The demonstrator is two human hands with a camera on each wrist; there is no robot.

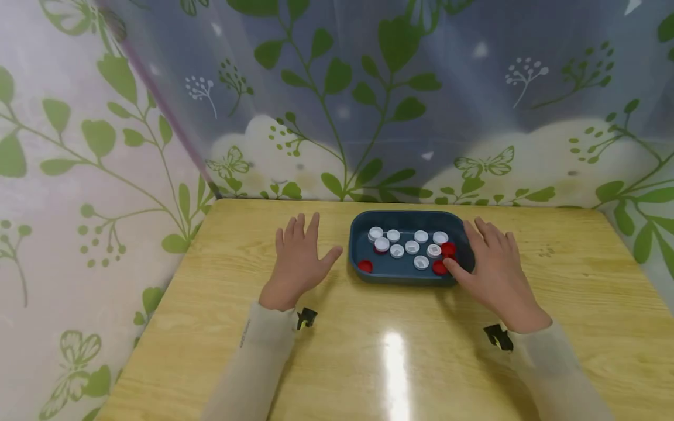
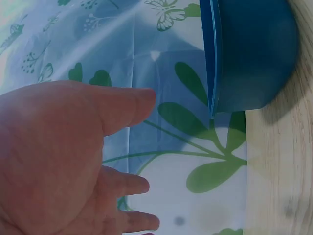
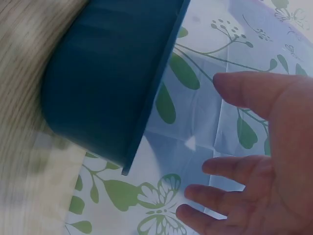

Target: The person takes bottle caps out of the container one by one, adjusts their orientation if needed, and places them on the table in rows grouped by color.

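Note:
A dark blue rectangular tray (image 1: 389, 279) with rounded corners stands near the back of the table. Inside it lie several white bottle caps (image 1: 412, 247) and several red bottle caps (image 1: 365, 266). To the left of the tray, my left hand (image 1: 297, 263) is held with fingers spread and thumb toward the tray, holding nothing. At the tray's right end, my right hand (image 1: 495, 275) overlaps the rim in the head view, its fingers extended and nothing in its grasp. In the right wrist view, its thumb and fingers show apart from the tray wall (image 3: 107, 83).
The wooden table (image 1: 342, 362) ends at the back against a leaf-patterned curtain (image 1: 337, 117). A similar patterned sheet (image 1: 79, 204) hangs along the left side. Small dark devices sit at both wrists.

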